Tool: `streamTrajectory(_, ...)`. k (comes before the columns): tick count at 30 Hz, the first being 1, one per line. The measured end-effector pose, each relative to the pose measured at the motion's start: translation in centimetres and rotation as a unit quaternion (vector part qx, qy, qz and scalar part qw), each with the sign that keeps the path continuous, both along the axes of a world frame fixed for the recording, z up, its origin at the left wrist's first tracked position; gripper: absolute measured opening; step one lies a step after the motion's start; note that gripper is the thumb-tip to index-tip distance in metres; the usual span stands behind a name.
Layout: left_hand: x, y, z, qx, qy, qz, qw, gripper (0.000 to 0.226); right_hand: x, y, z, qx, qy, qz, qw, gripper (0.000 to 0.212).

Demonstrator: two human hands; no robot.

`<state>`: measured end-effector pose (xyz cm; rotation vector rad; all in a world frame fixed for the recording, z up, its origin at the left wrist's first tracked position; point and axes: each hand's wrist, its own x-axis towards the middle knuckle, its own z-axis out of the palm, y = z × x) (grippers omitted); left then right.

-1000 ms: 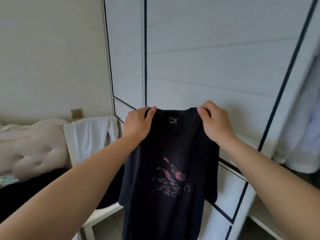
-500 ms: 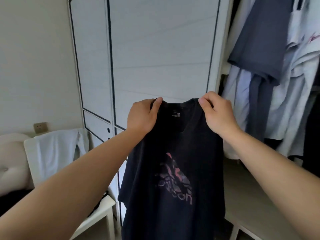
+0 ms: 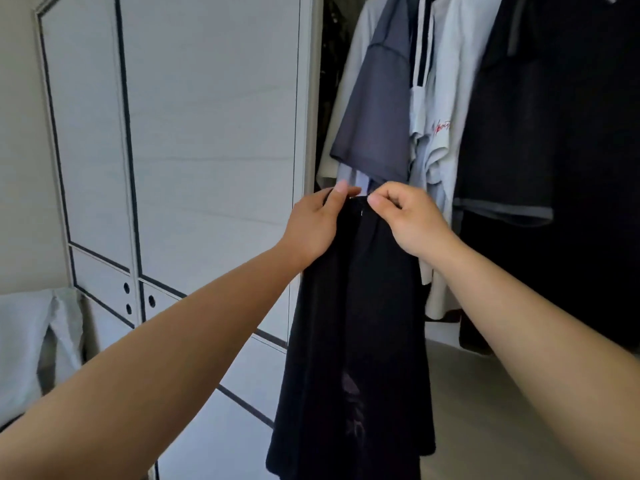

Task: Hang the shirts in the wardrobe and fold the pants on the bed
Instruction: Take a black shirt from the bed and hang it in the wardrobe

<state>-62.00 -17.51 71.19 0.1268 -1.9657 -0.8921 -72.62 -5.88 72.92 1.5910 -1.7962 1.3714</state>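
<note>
A white wardrobe (image 3: 207, 140) stands open on the right, with shirts (image 3: 426, 98) hanging inside. In front of them the left hand (image 3: 317, 225) and right hand (image 3: 410, 220) are close together, each pinching the top of a black shirt (image 3: 353, 341). It hangs straight down, bunched up.

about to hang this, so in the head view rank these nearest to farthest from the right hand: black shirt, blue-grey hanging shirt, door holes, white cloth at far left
1. black shirt, pinched in the right hand
2. blue-grey shirt, hanging just above
3. door holes, lower left
4. white cloth, far left edge
</note>
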Motion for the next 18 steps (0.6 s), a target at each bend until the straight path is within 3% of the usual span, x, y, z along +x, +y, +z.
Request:
streamTrajectory(4,-2.8,2.0,0.4,-0.044,-0.021,-0.018,0.999,0.049,-2.3,2.5,0.9,0.005,-0.039,-0.025,0.999,0.023)
streamTrajectory(7,-4.8,3.5,0.9,-0.075,-0.029,-0.032,0.996,0.044,-3.5,4.1,1.6,-0.010,-0.068,-0.044,0.997,0.024)
streamTrajectory(18,-12.9,5.5,4.7,-0.020,0.013,-0.083,0.996,0.033,-8.5,6.5,4.3,-0.061,-0.111,-0.104,0.986,0.021)
